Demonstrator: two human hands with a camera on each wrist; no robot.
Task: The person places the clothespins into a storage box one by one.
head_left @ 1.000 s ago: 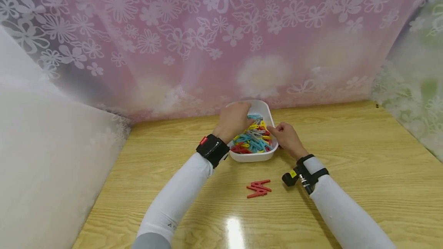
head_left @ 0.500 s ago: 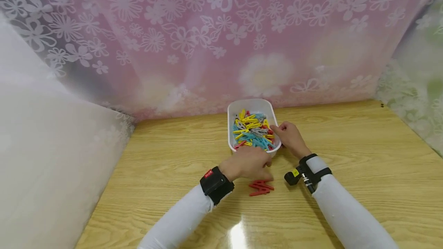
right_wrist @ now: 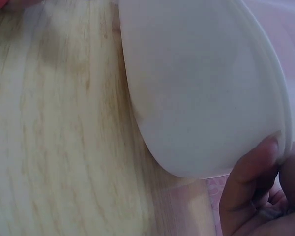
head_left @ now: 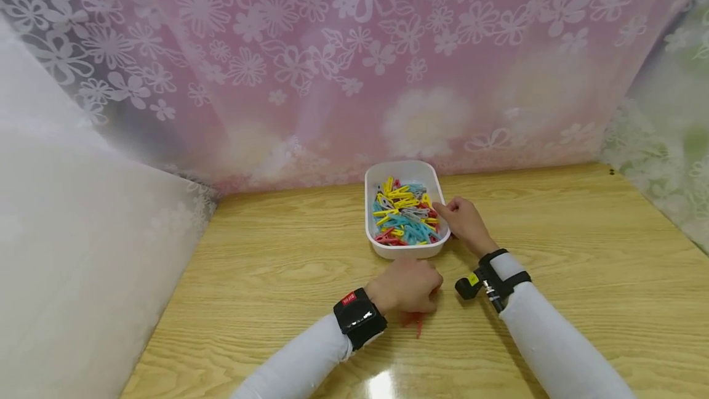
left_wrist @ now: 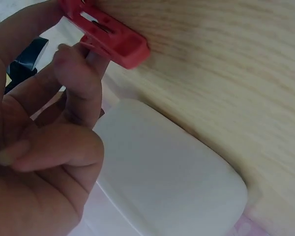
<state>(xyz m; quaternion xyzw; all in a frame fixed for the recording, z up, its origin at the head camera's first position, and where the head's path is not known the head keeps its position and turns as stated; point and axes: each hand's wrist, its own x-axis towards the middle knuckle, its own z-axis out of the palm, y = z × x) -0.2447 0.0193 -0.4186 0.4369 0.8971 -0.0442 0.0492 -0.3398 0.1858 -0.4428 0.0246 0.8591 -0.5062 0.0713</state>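
A white plastic tub (head_left: 407, 252) stands near the back of the table, holding a pile of clothespins (head_left: 407, 214) in yellow, blue, grey and red. With thumb and fingers on either side of the tub's rim, my right hand (head_left: 465, 225) grips its right edge; the right wrist view shows this hand (right_wrist: 253, 191) too. In front of the tub, low over the table, is my left hand (head_left: 407, 287). A red clothespin (left_wrist: 115, 42) is pinched between its thumb and finger, with other fingers curled. Red plastic (head_left: 418, 327) shows just below that hand; the rest is hidden beneath it.
The wood-grain table (head_left: 266, 263) extends to both sides of the tub. A pink flowered curtain (head_left: 332, 79) hangs right behind the tub, with a white sheet (head_left: 83, 233) at the left and a green-patterned cloth (head_left: 664, 146) at the right.
My left hand has come out of the tub toward me and now covers the spot where red clothespins lay on the table. My right hand stays on the rim.
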